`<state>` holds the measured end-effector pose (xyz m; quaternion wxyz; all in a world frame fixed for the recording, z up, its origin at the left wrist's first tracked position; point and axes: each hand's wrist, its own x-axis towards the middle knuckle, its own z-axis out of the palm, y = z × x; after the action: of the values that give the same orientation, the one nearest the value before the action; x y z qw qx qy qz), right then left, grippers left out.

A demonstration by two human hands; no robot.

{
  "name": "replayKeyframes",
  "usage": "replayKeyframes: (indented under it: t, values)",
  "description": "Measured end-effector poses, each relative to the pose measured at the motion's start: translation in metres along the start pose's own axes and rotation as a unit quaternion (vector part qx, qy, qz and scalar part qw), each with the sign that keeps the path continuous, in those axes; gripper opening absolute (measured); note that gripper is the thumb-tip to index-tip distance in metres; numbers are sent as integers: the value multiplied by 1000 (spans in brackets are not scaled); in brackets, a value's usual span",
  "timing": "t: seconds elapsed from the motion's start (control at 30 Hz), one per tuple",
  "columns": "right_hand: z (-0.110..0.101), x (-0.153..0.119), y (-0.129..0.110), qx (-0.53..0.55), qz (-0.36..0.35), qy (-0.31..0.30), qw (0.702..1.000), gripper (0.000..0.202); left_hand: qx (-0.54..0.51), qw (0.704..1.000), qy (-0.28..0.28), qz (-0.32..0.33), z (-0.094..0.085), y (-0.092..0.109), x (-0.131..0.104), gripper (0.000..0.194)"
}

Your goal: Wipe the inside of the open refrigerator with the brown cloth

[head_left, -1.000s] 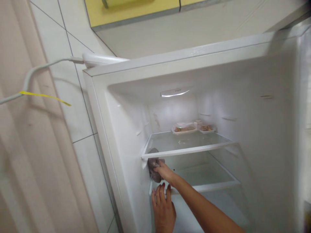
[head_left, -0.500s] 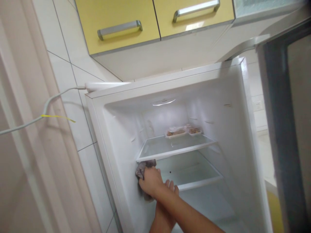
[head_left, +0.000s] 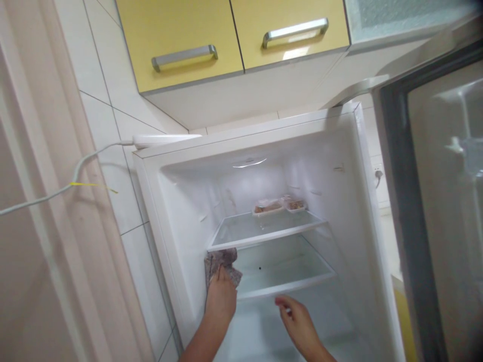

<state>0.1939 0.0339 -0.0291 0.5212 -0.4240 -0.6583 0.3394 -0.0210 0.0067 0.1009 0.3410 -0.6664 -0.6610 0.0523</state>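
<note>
Left fingers: the left hand (head_left: 222,297) grasps the cloth (head_left: 222,257), its fingers (head_left: 221,273) bunched against the fabric.
Right fingers: the right hand (head_left: 300,322) holds nothing; its fingers (head_left: 283,301) are released and loosely curled, just below the front edge of the lower shelf, well apart from the cloth.
Cloth: greyish-brown and crumpled, at the left inner wall of the refrigerator (head_left: 245,142), directly under the front left corner of the upper shelf, with part of it spread toward the lower shelf.
Lower shelf: the lower shelf (head_left: 283,266) is clear with a white front rim; a small dark spot (head_left: 260,268) shows there.
Upper shelf: the upper shelf (head_left: 260,229) bears a larger wrapped food tray (head_left: 267,207) and, beside it on the right, a smaller food tray (head_left: 296,205), both toward the back.
Ceiling: a pale light cover (head_left: 249,163) sits above the trays.
Door: the refrigerator door (head_left: 417,211) stands open at the right, dark along its border.
Top left: a white device (head_left: 162,141) lies on the refrigerator, with a cable (head_left: 49,196) running left and a yellow strip (head_left: 83,184) on it.
Above: yellow cabinets (head_left: 181,30) with metal handles (head_left: 296,31).
</note>
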Motion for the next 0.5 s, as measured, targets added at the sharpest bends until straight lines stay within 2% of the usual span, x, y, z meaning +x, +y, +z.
replayKeyframes:
  t: [0.1, 0.2, 0.3, 0.5]
  values:
    - [-45, -21, 78, -90, 99, 58, 989, 43, 24, 999, -26, -13, -20, 0, -4, 34]
    - [-77, -33, 119, -188, 150, 53, 969, 43, 28, 999, -31, -22, -30, -2, -3, 34]
    - [-87, -38, 129, -240, 128, 37, 961, 38, 36, 999, -21, -18, -26, -6, -3, 40]
    - [-77, -38, 130, -303, 66, 53, 949, 39, 56, 998, 29, -5, 2, -15, 7, 53]
